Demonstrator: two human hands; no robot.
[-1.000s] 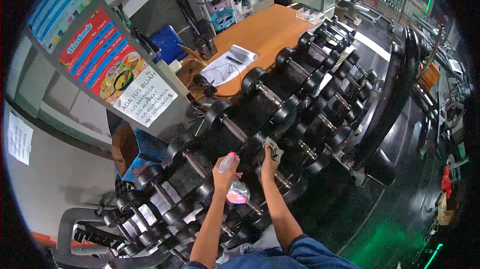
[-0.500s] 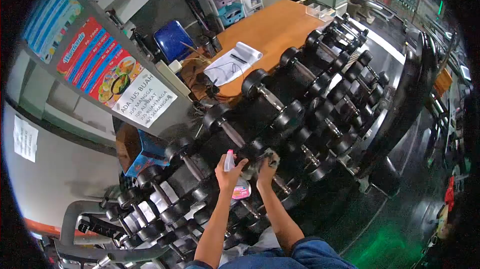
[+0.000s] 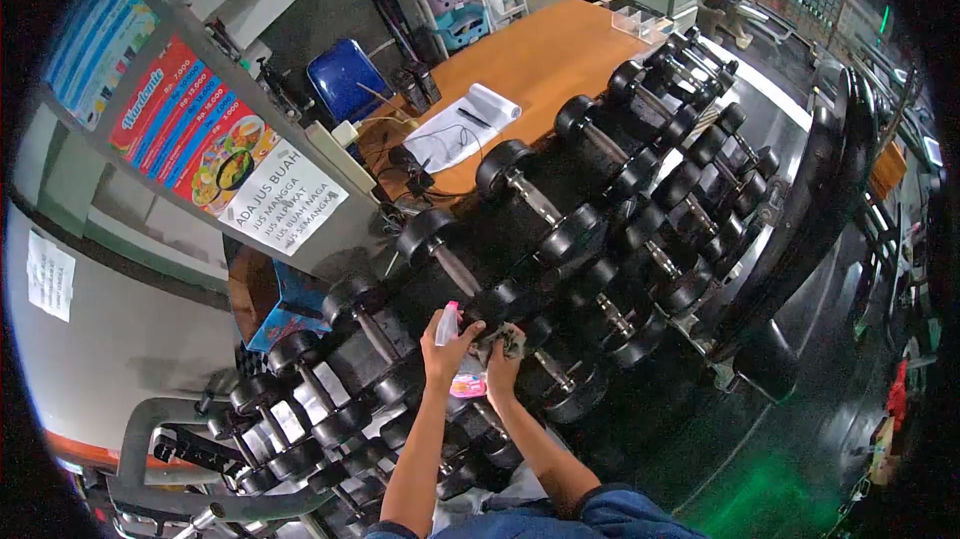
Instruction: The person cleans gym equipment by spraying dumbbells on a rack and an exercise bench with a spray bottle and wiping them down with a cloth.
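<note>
Black dumbbells (image 3: 535,199) line the rack (image 3: 492,237), and on the wooden desk (image 3: 540,51) lie white paper (image 3: 450,139) and a clear tray (image 3: 640,27).

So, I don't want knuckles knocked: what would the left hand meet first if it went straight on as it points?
Probably the metal dumbbell handle ahead of the left hand, with the held spray bottle touching first; depth is hard to judge here.

Spray btl (image 3: 448,327) clear w/ pink tip (image 3: 453,307) & pink label (image 3: 467,386); cloth (image 3: 513,342) grey w/ dk patches. D-bells (image 3: 574,239) blk, handles (image 3: 533,197) silver. Desk (image 3: 545,49) orange-brn; chair (image 3: 345,77) blue; sleeve (image 3: 625,511) navy.
</note>
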